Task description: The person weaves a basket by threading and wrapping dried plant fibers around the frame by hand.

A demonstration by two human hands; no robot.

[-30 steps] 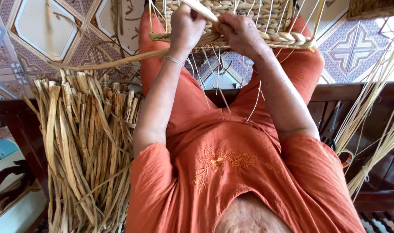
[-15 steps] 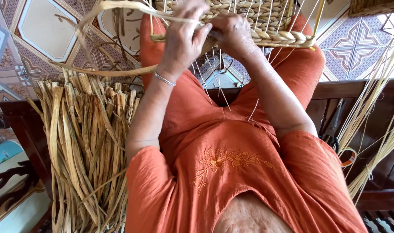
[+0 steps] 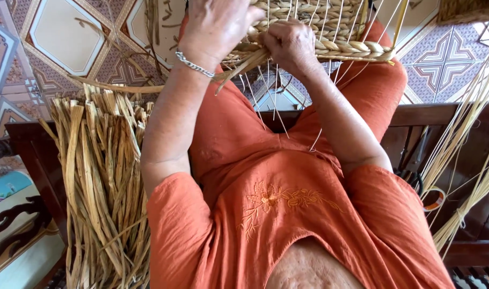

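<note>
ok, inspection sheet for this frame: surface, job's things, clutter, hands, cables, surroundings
surface: lap in orange trousers; the woven piece rests over the knees.
job's things: half-woven straw basket with thin upright stakes; flat straw strand trailing off toward the left hand's side.
clutter: big bundle of dried flat straw beside the left arm; thin pale reeds on the right side.
hands: left hand, with silver bracelet, grips the weave; right hand pinches strands at the basket's edge.
cables: nothing seen.
surroundings: patterned tile floor; dark wooden bench.
</note>
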